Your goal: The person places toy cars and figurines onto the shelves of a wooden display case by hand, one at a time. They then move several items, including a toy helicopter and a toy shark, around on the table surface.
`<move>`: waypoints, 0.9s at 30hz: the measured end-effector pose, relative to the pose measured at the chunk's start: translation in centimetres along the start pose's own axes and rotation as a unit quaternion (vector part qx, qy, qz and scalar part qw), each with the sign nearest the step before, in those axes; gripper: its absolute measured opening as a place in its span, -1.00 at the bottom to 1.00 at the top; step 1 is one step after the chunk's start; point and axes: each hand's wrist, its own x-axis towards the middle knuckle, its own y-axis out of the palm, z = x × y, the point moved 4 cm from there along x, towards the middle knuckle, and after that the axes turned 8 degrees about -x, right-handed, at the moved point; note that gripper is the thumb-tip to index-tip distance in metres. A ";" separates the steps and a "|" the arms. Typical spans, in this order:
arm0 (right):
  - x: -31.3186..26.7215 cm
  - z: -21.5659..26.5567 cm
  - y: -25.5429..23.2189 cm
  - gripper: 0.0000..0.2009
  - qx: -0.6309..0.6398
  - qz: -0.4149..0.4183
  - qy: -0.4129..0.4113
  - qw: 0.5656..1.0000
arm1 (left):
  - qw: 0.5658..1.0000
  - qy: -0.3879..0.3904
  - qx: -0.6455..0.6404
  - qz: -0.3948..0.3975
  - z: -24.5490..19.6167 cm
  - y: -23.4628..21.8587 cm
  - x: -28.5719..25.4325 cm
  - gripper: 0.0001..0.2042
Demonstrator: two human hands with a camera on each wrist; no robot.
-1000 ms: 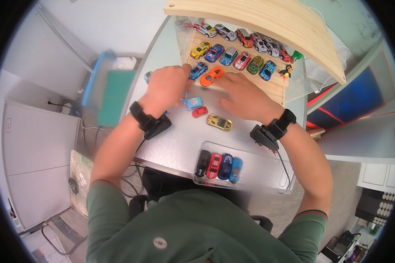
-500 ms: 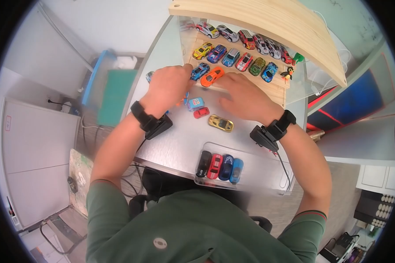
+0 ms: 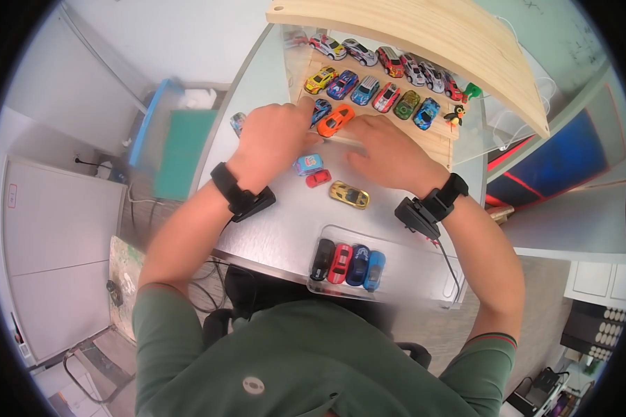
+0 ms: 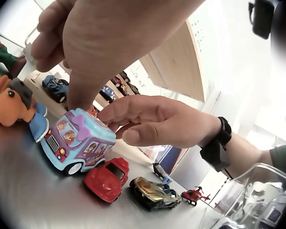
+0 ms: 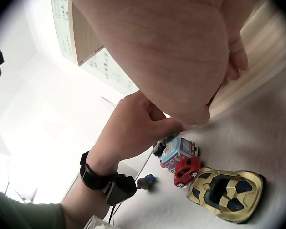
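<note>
In the head view my left hand (image 3: 271, 142) reaches to the shelf's lowest step, its fingertips right at a blue toy car (image 3: 320, 111) that they partly cover. The left wrist view shows its fingers spread apart, the thumb pointing down behind a light-blue toy bus (image 4: 78, 141). Beside the blue car, an orange toy car (image 3: 336, 121) lies slanted on the step. My right hand (image 3: 396, 154) is at the orange car's right, fingers loosely bent, fingertips close to the car. In front of the hands stand a small red car (image 3: 318, 178) and a gold car (image 3: 349, 195).
A wooden stepped shelf (image 3: 435, 148) with a curved top board (image 3: 410, 45) carries rows of toy cars and a penguin figure (image 3: 454, 115). A clear tray (image 3: 396, 285) with several cars sits at the front edge. An orange figure (image 4: 12, 107) stands beside the bus.
My left hand has shifted slightly right, covering more of the blue car and the orange figure in the head view. My right hand and the orange car have hardly moved.
</note>
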 end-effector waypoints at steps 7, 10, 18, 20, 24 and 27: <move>0.1 0.0 0.1 -0.50 -0.010 0.008 0.001 1.000 | 0.998 0.042 0.043 -0.014 -0.1 1.4 0.8 -0.47; 0.0 -0.2 0.3 -0.49 -0.011 -0.011 -0.011 1.000 | 0.998 0.038 0.055 -0.005 -0.2 1.6 1.0 -0.45; 0.1 -0.1 0.1 -0.47 -0.008 0.003 -0.002 1.000 | 0.998 0.040 0.053 -0.009 -0.1 1.7 1.1 -0.45; 0.1 0.0 0.0 -0.47 -0.008 0.003 -0.002 1.000 | 0.998 0.040 0.056 -0.011 0.0 1.7 1.1 -0.45; 0.1 -0.1 -0.1 -0.47 -0.008 0.015 0.006 1.000 | 0.998 0.037 0.059 -0.012 -0.1 1.7 1.2 -0.46; 0.1 -0.2 0.0 -0.47 -0.008 0.011 0.004 1.000 | 0.998 0.033 0.056 -0.005 0.0 1.6 1.2 -0.47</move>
